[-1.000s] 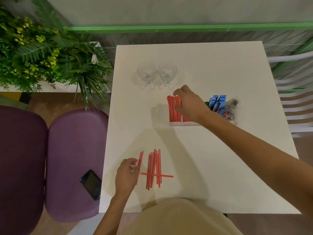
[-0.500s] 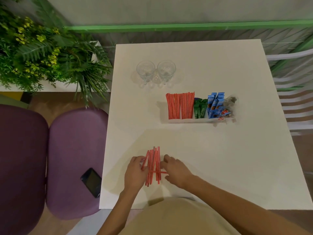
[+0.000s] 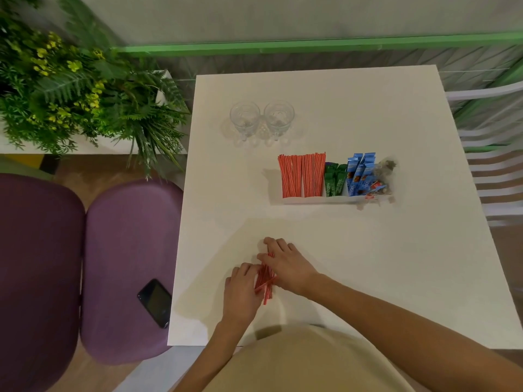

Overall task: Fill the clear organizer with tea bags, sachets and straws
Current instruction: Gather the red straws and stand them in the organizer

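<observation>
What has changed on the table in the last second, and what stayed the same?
The right hand left the organizer and came back toward the person to the loose straws. Together with the left hand it pushed them from a spread scatter into one tight bundle between both hands. The organizer, its contents, the glasses and the phone stayed put.

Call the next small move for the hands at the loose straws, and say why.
Probably pinch the loose red straws into one bundle and lift it. The left hand and right hand flank and touch them near the table's front edge; they lie bunched but uneven, one crossing the rest. The clear organizer already holds standing straws in its left compartment.
</observation>
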`<state>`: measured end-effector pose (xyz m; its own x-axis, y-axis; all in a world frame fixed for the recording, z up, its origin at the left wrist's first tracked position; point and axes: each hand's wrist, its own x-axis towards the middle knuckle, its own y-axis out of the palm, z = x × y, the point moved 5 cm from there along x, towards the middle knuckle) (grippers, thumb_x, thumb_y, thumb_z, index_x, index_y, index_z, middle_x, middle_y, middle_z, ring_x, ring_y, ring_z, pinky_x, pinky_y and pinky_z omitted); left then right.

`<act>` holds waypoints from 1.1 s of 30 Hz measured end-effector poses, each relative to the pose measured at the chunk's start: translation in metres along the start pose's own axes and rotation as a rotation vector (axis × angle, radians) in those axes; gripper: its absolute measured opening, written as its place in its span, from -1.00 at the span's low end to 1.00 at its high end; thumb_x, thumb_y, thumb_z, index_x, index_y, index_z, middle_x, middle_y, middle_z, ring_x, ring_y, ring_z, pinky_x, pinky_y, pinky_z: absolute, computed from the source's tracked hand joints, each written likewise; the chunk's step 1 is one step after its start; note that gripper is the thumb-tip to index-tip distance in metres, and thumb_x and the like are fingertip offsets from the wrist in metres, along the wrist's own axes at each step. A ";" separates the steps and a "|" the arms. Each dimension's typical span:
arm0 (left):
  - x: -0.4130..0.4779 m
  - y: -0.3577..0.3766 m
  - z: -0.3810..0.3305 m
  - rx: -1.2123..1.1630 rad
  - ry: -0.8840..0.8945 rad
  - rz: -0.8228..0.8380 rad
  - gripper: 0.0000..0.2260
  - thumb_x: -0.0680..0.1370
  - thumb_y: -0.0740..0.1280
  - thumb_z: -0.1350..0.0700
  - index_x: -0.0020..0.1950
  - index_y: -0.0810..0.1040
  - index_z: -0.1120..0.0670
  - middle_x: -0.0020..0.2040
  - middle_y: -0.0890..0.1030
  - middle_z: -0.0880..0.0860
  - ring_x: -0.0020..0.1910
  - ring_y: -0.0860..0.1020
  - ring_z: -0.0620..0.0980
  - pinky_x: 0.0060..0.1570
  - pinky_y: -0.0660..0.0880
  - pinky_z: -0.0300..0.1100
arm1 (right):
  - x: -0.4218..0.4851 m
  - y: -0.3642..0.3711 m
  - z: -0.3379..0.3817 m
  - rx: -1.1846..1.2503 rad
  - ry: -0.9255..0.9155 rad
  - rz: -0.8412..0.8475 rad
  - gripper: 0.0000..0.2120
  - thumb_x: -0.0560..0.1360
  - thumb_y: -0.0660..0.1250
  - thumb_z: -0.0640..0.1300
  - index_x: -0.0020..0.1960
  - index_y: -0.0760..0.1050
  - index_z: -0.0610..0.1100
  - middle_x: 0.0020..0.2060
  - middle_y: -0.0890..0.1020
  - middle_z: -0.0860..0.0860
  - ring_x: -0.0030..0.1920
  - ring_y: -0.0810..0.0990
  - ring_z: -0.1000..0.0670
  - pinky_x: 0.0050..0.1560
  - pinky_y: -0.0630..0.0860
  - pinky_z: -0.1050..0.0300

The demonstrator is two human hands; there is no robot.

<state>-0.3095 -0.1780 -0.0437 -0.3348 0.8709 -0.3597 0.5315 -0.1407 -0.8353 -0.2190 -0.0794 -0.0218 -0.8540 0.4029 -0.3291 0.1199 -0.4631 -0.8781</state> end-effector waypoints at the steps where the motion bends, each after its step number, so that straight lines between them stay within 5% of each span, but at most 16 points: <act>1: 0.000 -0.001 0.000 0.001 0.004 -0.007 -0.73 0.52 0.34 -0.01 0.21 0.51 -0.11 0.10 0.53 -0.13 0.09 0.48 -0.05 -0.02 0.38 -0.21 | 0.001 -0.001 0.000 -0.018 -0.016 0.003 -0.58 0.46 0.35 -0.07 0.30 0.44 -0.09 0.41 0.28 -0.18 0.33 0.32 -0.22 0.24 0.38 -0.11; 4: 0.002 -0.003 0.000 -0.023 0.016 -0.019 -0.77 0.52 0.33 -0.01 0.17 0.54 -0.10 0.07 0.55 -0.14 0.08 0.49 -0.06 -0.02 0.37 -0.22 | 0.005 0.001 -0.002 -0.091 -0.051 0.028 -0.70 0.43 0.40 -0.03 0.12 0.54 -0.11 0.32 0.40 -0.17 0.28 0.39 -0.22 0.16 0.44 -0.09; 8: 0.001 -0.005 0.000 -0.053 0.011 -0.016 -0.72 0.47 0.38 -0.06 0.17 0.54 -0.08 0.07 0.54 -0.15 0.05 0.48 -0.07 -0.03 0.41 -0.19 | 0.008 -0.001 -0.003 -0.159 -0.060 0.022 -0.80 0.36 0.46 0.01 -0.14 0.56 -0.09 -0.01 0.54 -0.09 -0.02 0.53 -0.14 -0.13 0.48 0.02; 14: 0.001 0.000 -0.004 0.033 0.103 -0.007 -0.70 0.41 0.41 0.22 0.09 0.61 -0.05 -0.06 0.61 -0.11 -0.06 0.51 -0.02 -0.13 0.37 -0.25 | 0.005 0.009 -0.004 -0.207 -0.038 0.019 -0.76 0.22 0.56 -0.09 -0.38 0.48 -0.01 -0.36 0.52 0.07 -0.26 0.50 0.01 -0.32 0.35 0.17; 18: 0.008 0.000 -0.003 0.089 0.133 0.004 -0.81 0.39 0.40 0.26 -0.06 0.62 0.03 -0.19 0.60 -0.05 -0.19 0.55 0.00 -0.25 0.39 -0.23 | -0.003 0.018 0.000 -0.113 -0.017 0.090 -0.94 0.50 0.32 -0.19 -0.14 0.54 -0.12 -0.15 0.58 -0.06 -0.07 0.53 -0.10 -0.15 0.33 0.08; 22: 0.013 0.001 -0.008 0.156 0.182 0.076 -0.83 0.39 0.34 0.24 -0.05 0.58 0.09 -0.14 0.58 0.00 -0.12 0.54 0.02 -0.30 0.39 -0.20 | -0.006 0.017 0.003 -0.071 -0.025 0.059 -0.79 0.62 0.14 -0.16 0.06 0.52 -0.21 0.03 0.54 -0.15 0.08 0.47 -0.15 0.02 0.36 0.00; 29: 0.012 -0.001 -0.009 0.406 0.399 0.113 -0.70 0.15 0.61 0.17 -0.23 0.58 0.02 -0.32 0.52 -0.08 -0.37 0.52 -0.09 -0.58 0.29 -0.27 | -0.010 0.025 -0.004 -0.043 -0.003 0.046 -0.88 0.57 0.23 -0.20 0.01 0.53 -0.18 -0.03 0.55 -0.11 0.01 0.50 -0.14 -0.06 0.34 0.04; 33: 0.009 0.003 -0.010 0.496 0.453 0.089 -0.68 0.10 0.58 0.25 -0.24 0.58 0.05 -0.32 0.51 -0.04 -0.37 0.51 -0.05 -0.55 0.34 -0.23 | -0.017 0.023 -0.003 -0.040 0.013 -0.018 -0.81 0.57 0.24 -0.08 0.01 0.54 -0.19 -0.05 0.56 -0.11 -0.01 0.50 -0.13 -0.03 0.36 0.01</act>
<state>-0.3038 -0.1657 -0.0453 0.1108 0.9420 -0.3167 0.0855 -0.3265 -0.9413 -0.2000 -0.0944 -0.0379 -0.8495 0.4216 -0.3173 0.1245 -0.4242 -0.8970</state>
